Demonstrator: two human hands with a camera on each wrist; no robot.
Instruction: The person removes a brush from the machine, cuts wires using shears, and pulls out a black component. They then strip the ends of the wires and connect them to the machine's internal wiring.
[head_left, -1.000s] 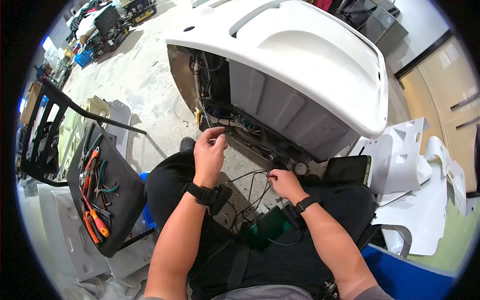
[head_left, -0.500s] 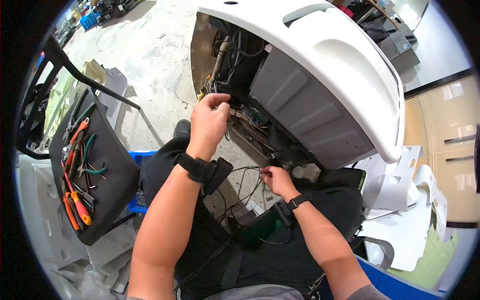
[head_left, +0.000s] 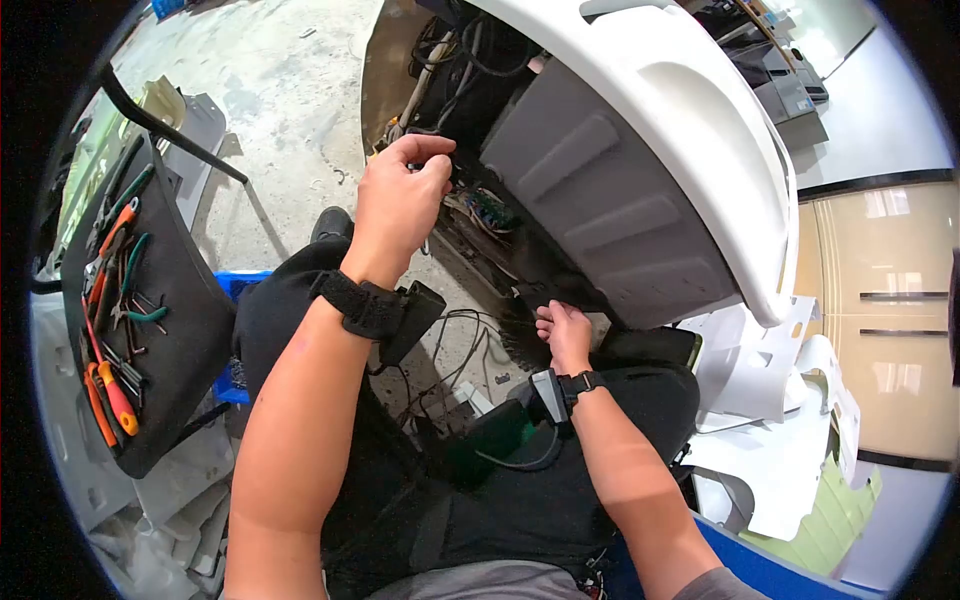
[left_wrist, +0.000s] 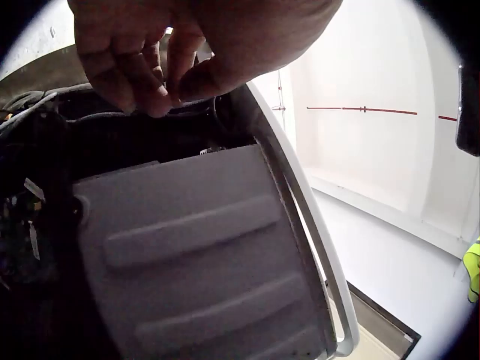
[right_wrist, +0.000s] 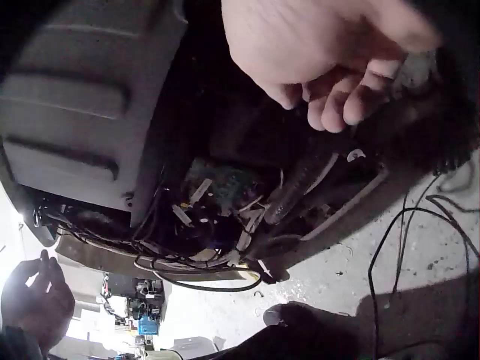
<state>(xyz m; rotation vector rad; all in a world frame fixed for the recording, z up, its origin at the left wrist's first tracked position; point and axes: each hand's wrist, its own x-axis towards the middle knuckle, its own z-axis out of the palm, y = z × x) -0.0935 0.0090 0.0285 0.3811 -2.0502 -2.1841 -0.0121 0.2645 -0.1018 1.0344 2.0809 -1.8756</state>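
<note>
My left hand [head_left: 398,205] is raised in front of the wiring opening of a large white shell [head_left: 680,90], thumb and index finger close together. In the left wrist view its fingers [left_wrist: 150,94] curl over the shell's grey inner panel [left_wrist: 195,247]; whether anything small lies between them cannot be told. Lower down and to the right, my right hand [head_left: 565,335] is by the shell's dark lower edge, fingers curled. The right wrist view shows those fingertips [right_wrist: 337,109] near dark pipes, above a green circuit board [right_wrist: 229,187]; no held thing is discernible.
On the left stands a black chair [head_left: 190,340] bearing pliers and screwdrivers, beside a blue bin [head_left: 235,285]. Loose cables [head_left: 470,345] lie on the floor between my legs. White panels [head_left: 765,450] are stacked at the right, near cream cabinets [head_left: 890,260].
The head view has swung, shifting the chair leftward. My left hand appears higher and further left in the picture. My right hand has moved away from the cable loops, nearer the shell's lower edge.
</note>
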